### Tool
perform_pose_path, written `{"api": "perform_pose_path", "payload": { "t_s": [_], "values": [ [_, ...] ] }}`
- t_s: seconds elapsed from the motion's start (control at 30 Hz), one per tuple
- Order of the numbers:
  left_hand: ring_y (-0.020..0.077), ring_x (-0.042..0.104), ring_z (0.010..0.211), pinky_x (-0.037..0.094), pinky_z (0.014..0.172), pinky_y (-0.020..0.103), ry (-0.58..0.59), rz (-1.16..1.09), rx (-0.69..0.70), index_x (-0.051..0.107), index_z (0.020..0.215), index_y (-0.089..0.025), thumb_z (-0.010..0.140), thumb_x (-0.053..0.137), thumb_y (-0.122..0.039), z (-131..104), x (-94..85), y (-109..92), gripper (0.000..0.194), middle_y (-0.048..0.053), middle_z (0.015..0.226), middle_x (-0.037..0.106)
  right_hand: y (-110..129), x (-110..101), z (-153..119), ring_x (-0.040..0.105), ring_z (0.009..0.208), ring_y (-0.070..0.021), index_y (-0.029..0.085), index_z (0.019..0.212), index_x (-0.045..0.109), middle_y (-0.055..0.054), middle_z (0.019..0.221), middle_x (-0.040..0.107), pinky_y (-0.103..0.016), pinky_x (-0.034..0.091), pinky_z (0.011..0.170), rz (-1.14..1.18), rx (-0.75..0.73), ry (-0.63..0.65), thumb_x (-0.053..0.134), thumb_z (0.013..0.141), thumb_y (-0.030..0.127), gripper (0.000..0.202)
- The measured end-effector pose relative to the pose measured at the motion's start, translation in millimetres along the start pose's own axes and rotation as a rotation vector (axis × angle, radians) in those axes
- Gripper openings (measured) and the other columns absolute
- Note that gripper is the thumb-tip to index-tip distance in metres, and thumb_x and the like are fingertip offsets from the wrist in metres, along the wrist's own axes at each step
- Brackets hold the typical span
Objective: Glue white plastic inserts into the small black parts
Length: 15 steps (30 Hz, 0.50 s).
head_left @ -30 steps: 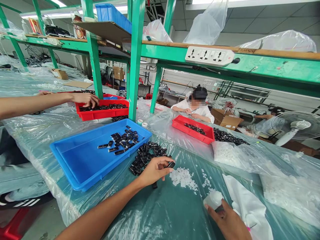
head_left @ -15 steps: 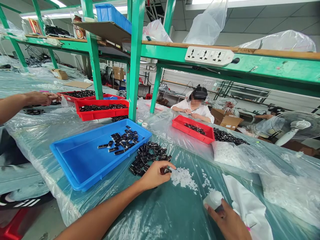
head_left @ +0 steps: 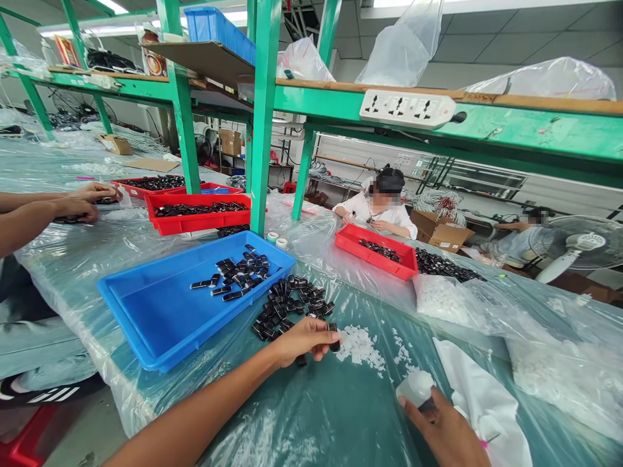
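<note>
Between the thumb and fingers of my left hand (head_left: 304,340) is a small black rectangular piece (head_left: 333,337), tilted upright. Right beside it lies a pile of small white bits (head_left: 361,348). Behind that hand spreads a heap of black pieces (head_left: 280,305) on the plastic-covered table. My right hand (head_left: 450,425), low at the right, is wrapped round a small translucent white bottle (head_left: 415,389). More black pieces lie in the blue tray (head_left: 146,311) to the left.
A white cloth (head_left: 487,395) lies right of the bottle, near bags of white bits (head_left: 559,376). Across the table sits a person (head_left: 377,207) behind a red tray (head_left: 403,269). Another person's hands (head_left: 85,204) work at left. A green shelf post (head_left: 265,130) rises beyond the blue tray.
My left hand has turned the black piece more upright and shifted it slightly right. The right hand and bottle have hardly moved. At left, the co-worker's second hand has come into view.
</note>
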<state>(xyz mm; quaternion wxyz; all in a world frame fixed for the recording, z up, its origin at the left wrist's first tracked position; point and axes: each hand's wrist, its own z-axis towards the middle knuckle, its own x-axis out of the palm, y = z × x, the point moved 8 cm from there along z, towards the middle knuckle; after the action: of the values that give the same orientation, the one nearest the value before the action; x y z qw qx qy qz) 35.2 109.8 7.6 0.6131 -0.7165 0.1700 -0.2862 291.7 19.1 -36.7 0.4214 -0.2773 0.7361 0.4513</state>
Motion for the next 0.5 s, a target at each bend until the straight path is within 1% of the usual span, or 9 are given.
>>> {"api": "perform_pose_path", "payload": {
  "t_s": [0.07, 0.13, 0.23, 0.33, 0.43, 0.5],
  "values": [
    [0.0076, 0.053, 0.044, 0.042, 0.048, 0.020, -0.025, -0.006, -0.015, 0.062, 0.072, -0.009, 0.071, 0.066, -0.043, 0.7, -1.2, 2.9, 0.034, 0.002, 0.062, 0.061, -0.3, -0.5, 0.0, 0.061, 0.084, -0.0265, 0.020, 0.105, 0.044, -0.009, 0.089, 0.063, -0.034, 0.041, 0.071, -0.002, 0.002, -0.001, 0.036, 0.075, 0.067, 0.056],
    [0.0106, 0.057, 0.045, 0.044, 0.047, 0.022, -0.010, -0.022, -0.034, 0.060, 0.073, -0.010, 0.072, 0.064, -0.045, 1.0, 1.3, 5.2, 0.034, 0.005, 0.065, 0.064, -0.4, -0.3, 0.1, 0.061, 0.084, -0.0263, 0.020, 0.104, 0.045, -0.009, 0.089, 0.063, -0.033, 0.041, 0.071, -0.010, 0.006, 0.003, 0.035, 0.076, 0.067, 0.056],
    [0.0117, 0.058, 0.044, 0.045, 0.046, 0.021, 0.002, -0.019, -0.064, 0.062, 0.084, -0.009, 0.070, 0.065, -0.045, 0.7, 4.3, 7.7, 0.038, 0.007, 0.062, 0.065, 0.4, -0.6, -0.2, 0.061, 0.085, -0.0263, 0.019, 0.108, 0.043, -0.009, 0.090, 0.063, -0.033, 0.041, 0.072, -0.024, 0.004, -0.001, 0.034, 0.077, 0.066, 0.057],
    [0.0132, 0.061, 0.048, 0.048, 0.050, 0.023, -0.006, -0.029, -0.064, 0.063, 0.096, -0.008, 0.071, 0.065, -0.049, 0.8, 4.6, 8.1, 0.048, 0.008, 0.065, 0.066, 2.1, -1.2, -1.9, 0.061, 0.086, -0.0265, 0.018, 0.111, 0.041, -0.010, 0.091, 0.062, -0.034, 0.041, 0.073, -0.030, 0.005, -0.001, 0.035, 0.078, 0.064, 0.057],
    [0.0146, 0.063, 0.052, 0.051, 0.056, 0.027, 0.008, -0.077, -0.051, 0.062, 0.101, -0.008, 0.075, 0.059, -0.056, 1.2, 5.3, 8.3, 0.055, 0.010, 0.068, 0.068, 3.9, -1.7, -4.1, 0.061, 0.085, -0.0259, 0.020, 0.106, 0.042, -0.009, 0.090, 0.063, -0.034, 0.041, 0.072, -0.035, 0.010, 0.005, 0.035, 0.079, 0.063, 0.052],
    [0.0159, 0.064, 0.054, 0.052, 0.058, 0.029, 0.021, -0.105, -0.050, 0.062, 0.103, -0.008, 0.076, 0.057, -0.057, 1.7, 5.9, 9.7, 0.057, 0.012, 0.069, 0.068, 5.1, -1.2, -4.7, 0.061, 0.086, -0.0257, 0.021, 0.104, 0.042, -0.009, 0.090, 0.063, -0.034, 0.041, 0.071, -0.031, 0.001, 0.014, 0.035, 0.079, 0.063, 0.049]
  ]
}}
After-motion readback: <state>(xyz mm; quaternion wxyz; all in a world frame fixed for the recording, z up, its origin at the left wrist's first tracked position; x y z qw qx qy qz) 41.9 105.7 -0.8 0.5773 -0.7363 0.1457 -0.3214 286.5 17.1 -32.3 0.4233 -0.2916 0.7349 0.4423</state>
